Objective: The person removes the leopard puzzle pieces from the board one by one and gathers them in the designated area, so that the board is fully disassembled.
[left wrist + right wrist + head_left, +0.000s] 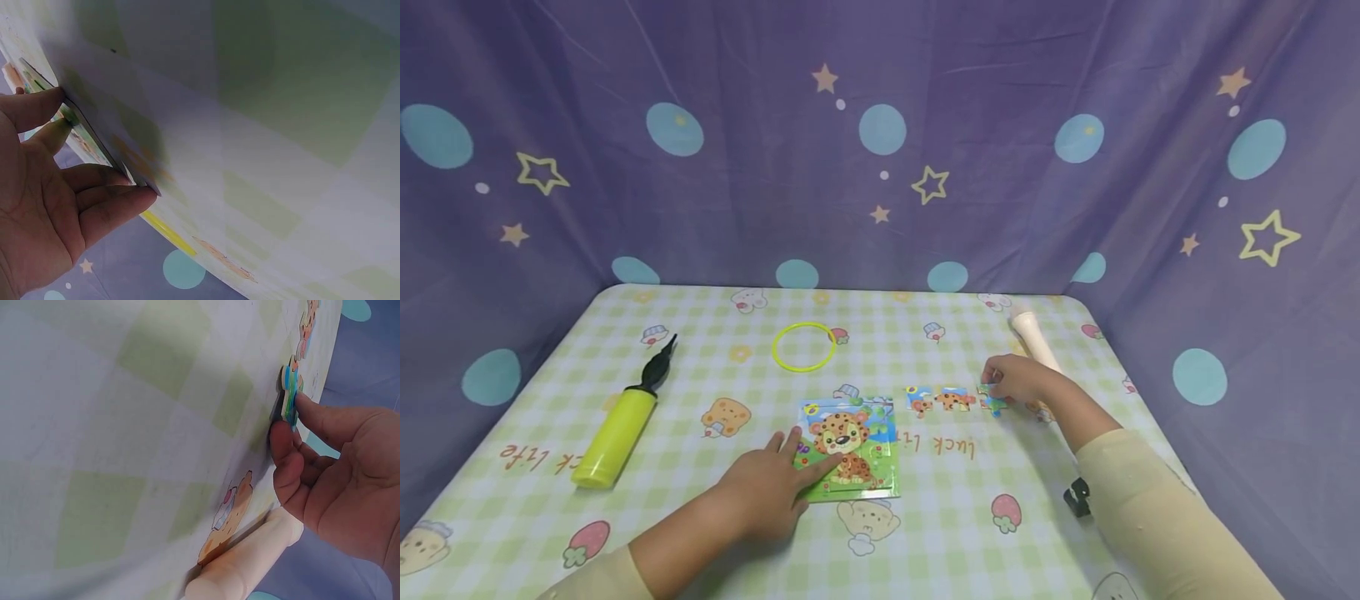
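A jigsaw board (853, 490) with a spotted leopard cub on it lies on the table. My left hand (769, 486) rests on its left side, fingers spread, one finger reaching over the picture. In the left wrist view the fingertips (140, 197) touch the board's edge. My right hand (1017, 379) pinches a blue and green jigsaw piece (290, 394) between thumb and forefinger, low over the cloth right of the board. Left of that piece lie two more jigsaw pieces, one with a sun (918, 398) and one with leopard spots (954, 399).
A yellow hand pump (617, 437) with a black nozzle lies at the left. Behind the board is a yellow ring (804, 369). A pale rod-like object (1036, 340) runs beneath my right forearm, near a black part (1077, 497). Purple curtain (880, 75) encloses the table.
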Motion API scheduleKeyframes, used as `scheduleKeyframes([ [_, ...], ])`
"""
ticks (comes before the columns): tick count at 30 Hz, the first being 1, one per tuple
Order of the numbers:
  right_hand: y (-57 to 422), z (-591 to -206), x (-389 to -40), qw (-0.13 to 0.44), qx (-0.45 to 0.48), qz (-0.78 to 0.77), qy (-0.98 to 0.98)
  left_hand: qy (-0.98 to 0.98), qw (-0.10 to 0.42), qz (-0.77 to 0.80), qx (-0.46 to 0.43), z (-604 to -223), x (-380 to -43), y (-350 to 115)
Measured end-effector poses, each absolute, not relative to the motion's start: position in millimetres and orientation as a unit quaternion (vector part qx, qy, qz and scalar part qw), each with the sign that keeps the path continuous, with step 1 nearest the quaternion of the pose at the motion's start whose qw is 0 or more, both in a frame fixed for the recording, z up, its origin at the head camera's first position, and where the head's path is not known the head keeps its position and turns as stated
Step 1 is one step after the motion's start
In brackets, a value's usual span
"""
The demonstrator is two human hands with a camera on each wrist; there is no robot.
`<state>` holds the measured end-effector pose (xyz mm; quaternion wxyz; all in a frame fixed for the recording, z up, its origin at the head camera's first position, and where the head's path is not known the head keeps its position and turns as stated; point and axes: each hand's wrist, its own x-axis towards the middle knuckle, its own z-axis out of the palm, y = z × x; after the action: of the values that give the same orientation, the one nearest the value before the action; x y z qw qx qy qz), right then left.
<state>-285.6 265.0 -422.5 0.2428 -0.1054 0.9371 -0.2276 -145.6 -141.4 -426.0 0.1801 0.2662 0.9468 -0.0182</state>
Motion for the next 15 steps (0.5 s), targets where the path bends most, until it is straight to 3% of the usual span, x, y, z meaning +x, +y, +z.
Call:
scheduleKeyframes([
  [7,262.7,-424.7,-286.1,0.233,-0.109,-0.206,0.944,0.947,0.179,-0.017,0.265,-425.1,-145.0,-141.6],
  [15,253.0,-416.1,-289.9,0.186,-0.133,-0.135,0.964,0.947,0.178,-0.018,0.266,-424.2,-144.8,-140.6],
])
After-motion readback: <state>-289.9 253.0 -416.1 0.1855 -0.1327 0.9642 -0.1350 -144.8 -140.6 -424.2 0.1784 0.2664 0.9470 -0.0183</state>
